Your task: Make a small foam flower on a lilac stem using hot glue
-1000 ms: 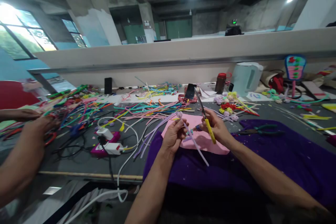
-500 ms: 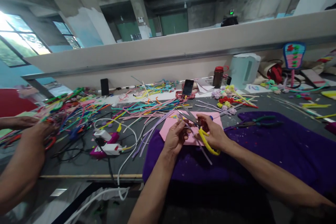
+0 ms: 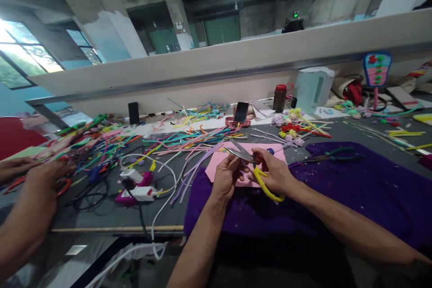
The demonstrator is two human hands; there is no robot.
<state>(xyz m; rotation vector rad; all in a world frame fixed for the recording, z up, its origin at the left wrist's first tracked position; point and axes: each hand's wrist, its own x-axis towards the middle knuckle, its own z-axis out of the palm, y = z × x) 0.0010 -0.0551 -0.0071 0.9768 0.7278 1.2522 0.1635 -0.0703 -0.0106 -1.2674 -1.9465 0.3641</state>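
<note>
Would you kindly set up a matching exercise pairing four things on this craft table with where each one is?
Things:
1. scissors
2. pliers
3. phone
4. pink sheet

Places:
A. lying on the purple cloth, to the right of both hands
B. propped up at the far edge of the table
C. held in the right hand
D. flat beneath the left hand and right hand, partly on the purple cloth

Pairs: 1-C, 2-A, 3-B, 4-D
</note>
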